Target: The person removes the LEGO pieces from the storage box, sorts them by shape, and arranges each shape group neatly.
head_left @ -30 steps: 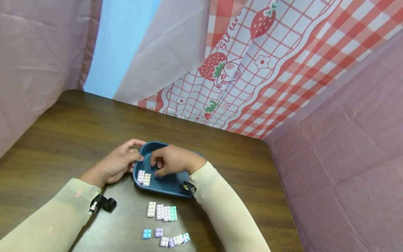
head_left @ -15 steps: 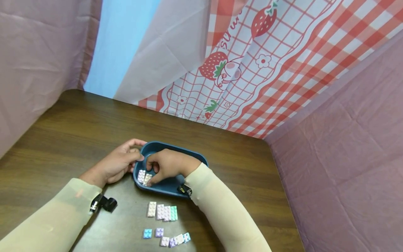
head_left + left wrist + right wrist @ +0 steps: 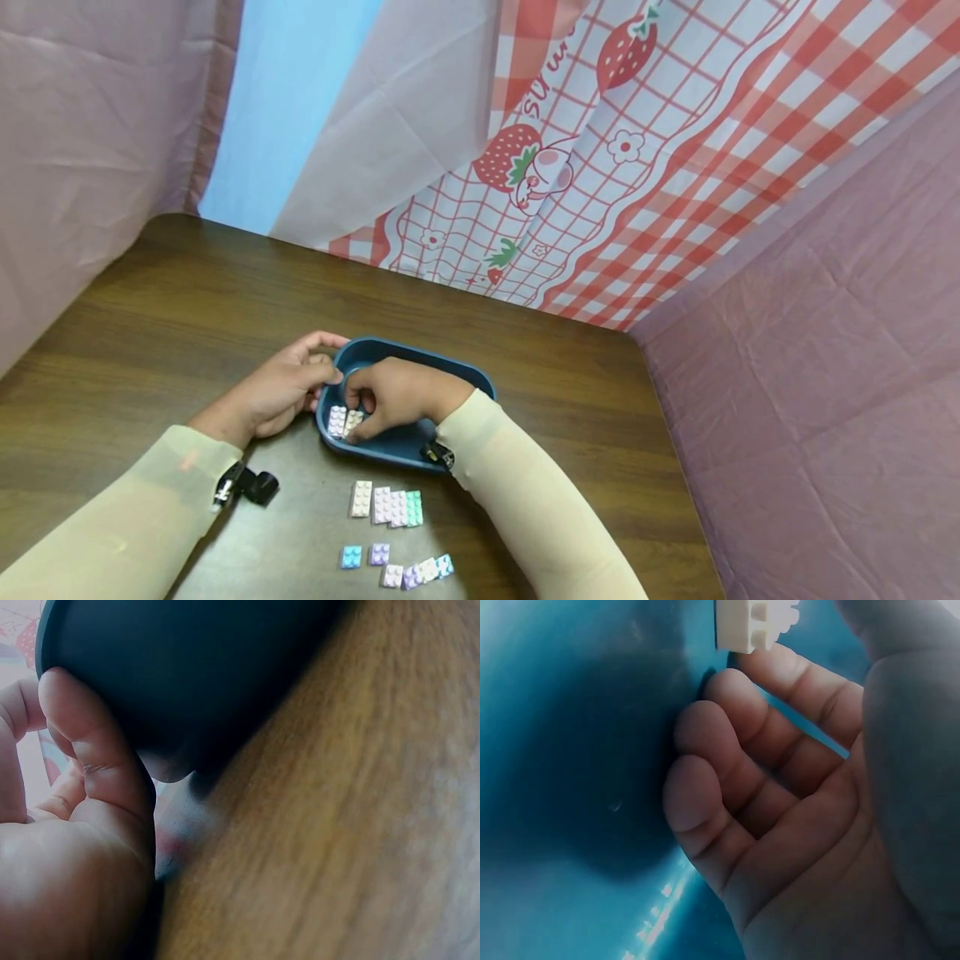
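A blue tray [image 3: 375,454] lies on the table, its left end gripped by my left hand [image 3: 285,385]. In the left wrist view the thumb [image 3: 90,742] presses against the tray's outer wall [image 3: 187,667]. My right hand [image 3: 401,390] reaches inside and pinches a cream toy brick [image 3: 353,421], thumb at the near end and index finger at the far end. Beside it on the left lies a pale lilac-white brick [image 3: 337,422]. The right wrist view shows the cream brick [image 3: 742,624] at the index fingertip, with the other fingers curled; the thumb's tip is hidden there.
In front of the tray lie a cream brick [image 3: 362,498] and a short row of pale pink and green bricks [image 3: 397,507]. Nearer still are several small square bricks [image 3: 392,575], including a blue one [image 3: 351,557]. Curtains [image 3: 810,358] border the wooden table [image 3: 570,367].
My right hand has moved left and slightly down inside the tray, onto the cream brick. My left hand has kept its grip on the tray.
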`<state>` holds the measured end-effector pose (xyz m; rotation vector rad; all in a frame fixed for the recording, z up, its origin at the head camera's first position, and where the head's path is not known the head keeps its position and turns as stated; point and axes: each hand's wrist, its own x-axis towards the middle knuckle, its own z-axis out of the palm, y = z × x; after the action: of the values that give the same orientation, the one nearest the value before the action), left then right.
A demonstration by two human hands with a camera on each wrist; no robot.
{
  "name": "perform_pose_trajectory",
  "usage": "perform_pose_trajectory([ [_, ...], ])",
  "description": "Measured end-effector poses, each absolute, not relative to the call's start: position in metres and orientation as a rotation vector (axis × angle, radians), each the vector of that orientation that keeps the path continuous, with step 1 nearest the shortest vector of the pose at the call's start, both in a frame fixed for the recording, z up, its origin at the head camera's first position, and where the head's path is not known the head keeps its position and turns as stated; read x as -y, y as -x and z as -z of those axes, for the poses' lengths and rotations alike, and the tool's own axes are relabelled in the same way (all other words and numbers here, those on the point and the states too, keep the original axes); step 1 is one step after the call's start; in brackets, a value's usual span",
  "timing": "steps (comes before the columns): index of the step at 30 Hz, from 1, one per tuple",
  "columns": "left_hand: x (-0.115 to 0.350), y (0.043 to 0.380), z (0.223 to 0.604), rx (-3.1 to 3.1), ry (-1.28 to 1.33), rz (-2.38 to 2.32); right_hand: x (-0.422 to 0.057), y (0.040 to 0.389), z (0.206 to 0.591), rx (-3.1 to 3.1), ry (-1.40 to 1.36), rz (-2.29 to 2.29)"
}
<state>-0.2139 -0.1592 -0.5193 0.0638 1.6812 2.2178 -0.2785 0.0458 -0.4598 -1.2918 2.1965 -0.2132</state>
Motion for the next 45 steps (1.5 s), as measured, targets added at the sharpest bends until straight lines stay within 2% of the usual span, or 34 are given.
perform_pose_trajectory([
  [25,0.159,0.215,0.520,-1.694,-0.044,-2.208,-0.049,0.279,0.458,-2.181,1.240,0.228],
  [45,0.159,0.217,0.522,-1.719,-0.013,-2.194,-0.062,0.278,0.432,-2.245,1.257,0.293],
])
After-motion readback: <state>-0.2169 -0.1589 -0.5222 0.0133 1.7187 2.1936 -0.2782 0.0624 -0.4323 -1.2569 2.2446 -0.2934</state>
